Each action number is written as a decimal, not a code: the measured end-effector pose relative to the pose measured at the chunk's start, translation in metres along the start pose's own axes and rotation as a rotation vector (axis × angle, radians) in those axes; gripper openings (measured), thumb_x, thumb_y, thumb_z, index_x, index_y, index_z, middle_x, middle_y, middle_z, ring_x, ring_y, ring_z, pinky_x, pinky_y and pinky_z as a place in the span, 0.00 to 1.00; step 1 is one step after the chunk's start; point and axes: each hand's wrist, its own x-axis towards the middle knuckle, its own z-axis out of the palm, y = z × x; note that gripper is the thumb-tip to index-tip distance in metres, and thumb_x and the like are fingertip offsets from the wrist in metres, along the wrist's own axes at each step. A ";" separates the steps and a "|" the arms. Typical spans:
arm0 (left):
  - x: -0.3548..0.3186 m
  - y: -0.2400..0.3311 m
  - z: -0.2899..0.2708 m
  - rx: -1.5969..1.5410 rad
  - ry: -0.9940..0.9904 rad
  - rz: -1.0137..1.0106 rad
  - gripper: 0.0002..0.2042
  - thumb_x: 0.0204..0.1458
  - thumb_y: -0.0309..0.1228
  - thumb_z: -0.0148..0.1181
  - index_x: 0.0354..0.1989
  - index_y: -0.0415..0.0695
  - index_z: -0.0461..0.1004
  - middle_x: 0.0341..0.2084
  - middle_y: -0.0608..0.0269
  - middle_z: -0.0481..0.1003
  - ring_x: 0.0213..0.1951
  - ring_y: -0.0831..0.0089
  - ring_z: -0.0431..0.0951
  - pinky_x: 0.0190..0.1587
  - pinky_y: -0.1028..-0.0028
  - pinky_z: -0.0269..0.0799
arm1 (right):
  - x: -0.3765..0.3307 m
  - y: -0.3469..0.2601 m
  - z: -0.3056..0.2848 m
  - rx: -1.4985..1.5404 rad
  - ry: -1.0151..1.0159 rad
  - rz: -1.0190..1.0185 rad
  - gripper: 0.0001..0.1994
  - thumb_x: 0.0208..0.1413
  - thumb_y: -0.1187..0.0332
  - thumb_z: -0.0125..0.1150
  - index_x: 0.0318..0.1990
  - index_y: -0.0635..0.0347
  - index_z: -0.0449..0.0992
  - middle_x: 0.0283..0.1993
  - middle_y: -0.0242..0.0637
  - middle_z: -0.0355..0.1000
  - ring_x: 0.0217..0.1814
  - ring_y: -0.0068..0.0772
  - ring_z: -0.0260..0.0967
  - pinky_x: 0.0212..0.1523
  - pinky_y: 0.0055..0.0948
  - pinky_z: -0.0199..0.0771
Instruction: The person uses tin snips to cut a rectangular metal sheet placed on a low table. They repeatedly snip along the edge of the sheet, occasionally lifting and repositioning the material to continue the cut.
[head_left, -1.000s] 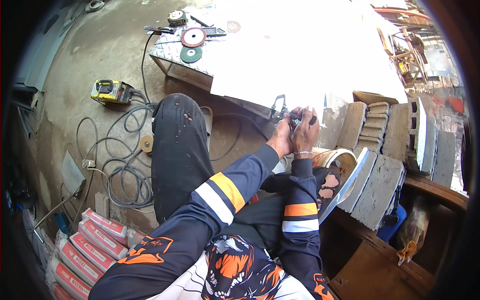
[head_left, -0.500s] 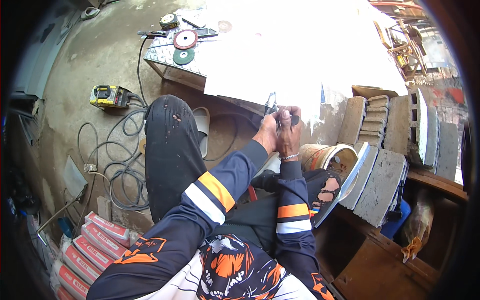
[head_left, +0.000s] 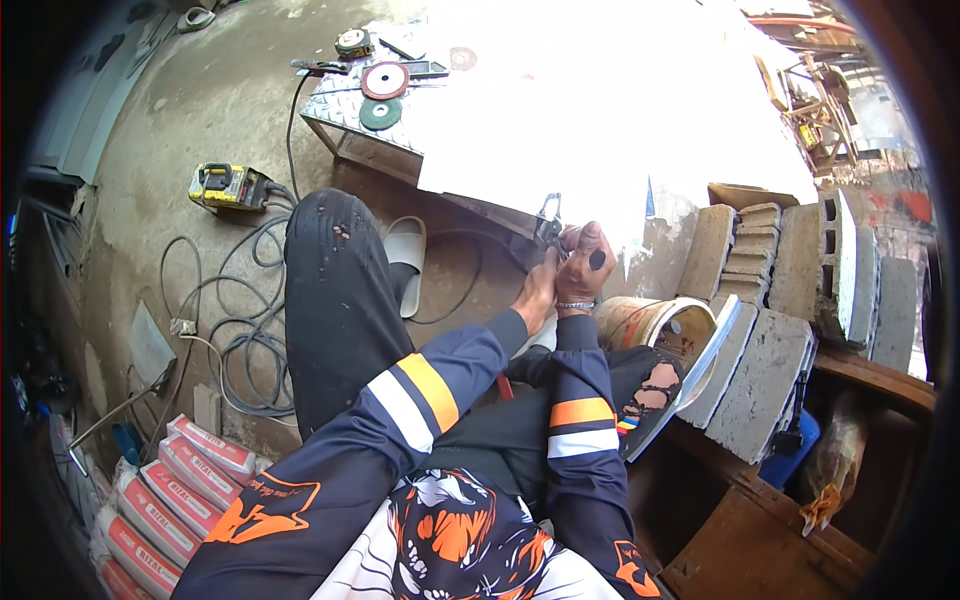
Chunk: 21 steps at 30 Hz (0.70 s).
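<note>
My left hand (head_left: 537,288) is at the front edge of the white sheet (head_left: 480,160), its fingers closed at the base of a metal clamp-like tool (head_left: 548,218). Close against it, my right hand (head_left: 582,268) makes a fist around a tool with a dark round end (head_left: 597,259); the rest of that tool is hidden in the fist. Both hands touch or nearly touch each other. What lies between the fingers is too small to make out. Glare washes out most of the sheet's surface.
On the metal bench (head_left: 345,110) lie a red-brown disc (head_left: 385,80), a green disc (head_left: 380,114) and a tape measure (head_left: 353,43). A yellow welding machine (head_left: 230,187) trails coiled cables (head_left: 250,350). Concrete blocks (head_left: 765,375), a bucket (head_left: 640,320) and sacks (head_left: 170,500) flank my legs.
My right fist has turned, bringing the dark round end to its near face. The view has shifted slightly, and both hands stay together beside the clamp-like tool.
</note>
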 end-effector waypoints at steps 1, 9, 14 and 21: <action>0.000 -0.014 -0.011 0.370 0.118 0.223 0.16 0.63 0.36 0.50 0.56 0.43 0.65 0.45 0.54 0.74 0.48 0.59 0.76 0.51 0.59 0.73 | 0.001 0.003 0.000 0.045 0.003 0.015 0.31 0.68 0.46 0.49 0.23 0.66 0.70 0.20 0.31 0.67 0.24 0.24 0.62 0.27 0.28 0.63; 0.036 0.012 -0.004 0.937 0.058 1.175 0.29 0.51 0.31 0.62 0.62 0.48 0.60 0.53 0.49 0.72 0.57 0.49 0.71 0.66 0.56 0.62 | 0.011 -0.011 0.002 -0.102 -0.018 0.114 0.30 0.69 0.47 0.49 0.22 0.65 0.68 0.19 0.30 0.66 0.25 0.21 0.62 0.28 0.26 0.61; 0.065 0.023 -0.001 0.919 -0.044 1.212 0.11 0.56 0.36 0.59 0.44 0.47 0.72 0.39 0.58 0.76 0.46 0.54 0.78 0.64 0.56 0.67 | -0.001 -0.020 0.011 0.189 0.013 -0.051 0.21 0.70 0.53 0.49 0.30 0.61 0.67 0.31 0.32 0.69 0.36 0.25 0.66 0.43 0.25 0.67; 0.079 0.035 0.016 1.012 0.020 1.325 0.08 0.49 0.32 0.58 0.26 0.46 0.66 0.22 0.59 0.72 0.31 0.58 0.77 0.44 0.59 0.71 | 0.026 -0.014 0.016 0.168 0.137 0.052 0.23 0.72 0.57 0.43 0.21 0.54 0.58 0.18 0.24 0.54 0.20 0.16 0.49 0.22 0.20 0.50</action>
